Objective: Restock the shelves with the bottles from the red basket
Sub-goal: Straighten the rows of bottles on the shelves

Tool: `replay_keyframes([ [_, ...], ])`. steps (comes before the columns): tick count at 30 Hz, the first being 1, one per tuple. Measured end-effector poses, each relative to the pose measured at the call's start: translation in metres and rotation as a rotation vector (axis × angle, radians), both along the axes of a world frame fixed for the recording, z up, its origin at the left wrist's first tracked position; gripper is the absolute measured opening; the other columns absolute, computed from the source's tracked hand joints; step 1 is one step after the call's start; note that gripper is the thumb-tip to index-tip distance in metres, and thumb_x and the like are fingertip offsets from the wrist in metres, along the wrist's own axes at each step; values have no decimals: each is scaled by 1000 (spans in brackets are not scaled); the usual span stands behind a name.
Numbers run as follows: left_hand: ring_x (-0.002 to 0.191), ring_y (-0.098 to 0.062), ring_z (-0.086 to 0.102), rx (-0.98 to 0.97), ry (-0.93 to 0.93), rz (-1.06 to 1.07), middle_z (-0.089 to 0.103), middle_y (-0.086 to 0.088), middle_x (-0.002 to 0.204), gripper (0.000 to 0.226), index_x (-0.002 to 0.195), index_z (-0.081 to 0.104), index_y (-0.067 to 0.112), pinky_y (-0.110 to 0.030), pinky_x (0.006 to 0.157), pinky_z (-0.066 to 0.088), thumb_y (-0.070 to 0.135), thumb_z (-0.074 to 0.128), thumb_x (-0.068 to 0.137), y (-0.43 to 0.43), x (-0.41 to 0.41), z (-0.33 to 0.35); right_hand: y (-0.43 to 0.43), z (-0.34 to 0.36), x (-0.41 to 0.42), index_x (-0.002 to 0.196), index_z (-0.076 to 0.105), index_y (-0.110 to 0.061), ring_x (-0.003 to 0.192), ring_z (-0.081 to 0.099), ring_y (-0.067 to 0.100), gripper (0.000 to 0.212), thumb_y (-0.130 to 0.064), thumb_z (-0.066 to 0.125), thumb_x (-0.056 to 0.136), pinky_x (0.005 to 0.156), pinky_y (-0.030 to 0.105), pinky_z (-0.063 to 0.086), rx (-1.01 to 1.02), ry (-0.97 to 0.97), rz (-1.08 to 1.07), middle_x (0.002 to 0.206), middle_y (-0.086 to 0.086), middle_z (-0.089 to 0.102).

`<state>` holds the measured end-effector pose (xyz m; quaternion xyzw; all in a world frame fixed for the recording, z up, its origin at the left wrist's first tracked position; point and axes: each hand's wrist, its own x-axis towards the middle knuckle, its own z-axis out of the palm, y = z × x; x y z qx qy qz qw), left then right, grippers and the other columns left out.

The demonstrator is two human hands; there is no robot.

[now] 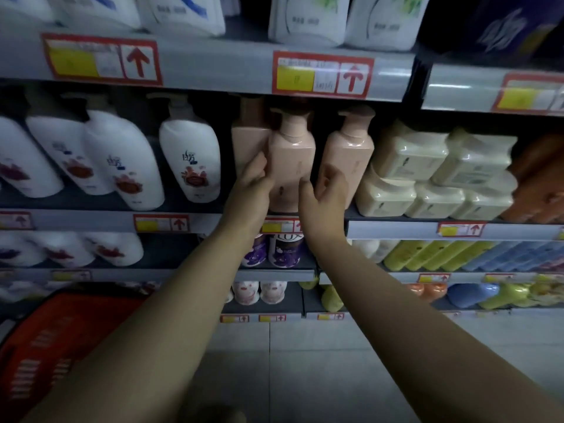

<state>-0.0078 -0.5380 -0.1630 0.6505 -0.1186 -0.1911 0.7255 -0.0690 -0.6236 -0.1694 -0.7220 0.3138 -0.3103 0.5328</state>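
Pink bottle (291, 160) is what I hold at arm's length, upright, and everything else lies before or behind it.

Nearest me, low on my left, is the red basket (45, 340); only its slatted side and dark rim show, partly behind my left forearm. Pale floor tiles (305, 361) run from under my arms to the foot of the shelving. On a lower level, between my wrists, stand purple bottles (285, 251) with a LUX label.

My left hand (253, 178) is curled round the bottle's left edge. My right hand (325, 190) has its thumb on the front face and its fingers bent round the right side, in the gap beside the next bottle. So both hands are clamped on it. Its base is at the front lip of the middle shelf (396, 228), just above a red and yellow price tag (280, 226); whether it bears on the shelf I cannot tell.

A matching pink bottle (348, 154) stands just to its right, and another one (247, 138) sits behind it on the left. Further left are white pump bottles (189, 160), further right stacked cream tubs (427, 172). Highest and farthest, white pouches (305, 19) line the top shelf.
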Motion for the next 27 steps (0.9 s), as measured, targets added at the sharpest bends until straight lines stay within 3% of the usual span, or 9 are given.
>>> replay_keyframes([
  [2,132,-6,42,37,-93,-46,42,7,148,52,145,39,27,-23,105,35,12,44,95,-5,6,-23,-5,-24,10,133,39,-6,123,45,24,57,-32,51,83,106,44,38,-76,-36,-2,130,11,48],
  [5,139,-8,34,106,-232,-60,28,4,157,64,147,29,37,-34,114,32,29,47,87,-15,16,-60,-10,-58,21,138,35,-6,127,42,20,55,-23,52,88,108,42,36,-186,-105,42,135,10,44],
  [9,136,-4,37,78,-419,-121,29,9,156,69,148,10,47,-35,113,34,21,49,97,-21,29,-108,-13,-98,35,139,35,-8,127,40,16,56,-15,54,86,108,39,36,-358,-232,22,136,6,43],
  [12,134,-4,40,71,-518,-91,32,11,155,74,146,10,52,-34,111,36,18,50,95,-22,39,-127,-17,-125,44,144,30,-10,133,32,11,60,-12,55,89,112,25,27,-473,-284,-4,143,3,37],
  [15,127,-1,44,97,-637,-98,35,14,152,76,147,11,52,-22,100,38,14,50,94,-22,48,-139,-25,-144,52,145,30,-12,128,31,10,61,-16,56,90,102,11,20,-584,-299,-54,143,5,36],
  [17,120,2,49,114,-671,-107,43,17,146,72,149,15,46,-19,98,39,16,50,94,-23,52,-144,-29,-149,55,145,31,-12,127,33,14,62,-15,58,89,99,9,18,-611,-325,-68,140,8,36],
  [20,121,-3,54,131,-657,-117,50,11,143,71,150,24,37,-35,108,41,22,50,85,-22,50,-144,-30,-152,54,145,31,-13,127,35,16,65,-13,62,88,96,7,17,-612,-307,-62,139,8,34],
  [27,137,-7,37,227,-653,-153,34,10,154,76,152,19,37,-33,116,31,4,45,89,-16,45,-134,-28,-144,49,144,32,-14,129,37,21,65,-8,63,88,102,15,22,-573,-239,-116,139,9,32],
])
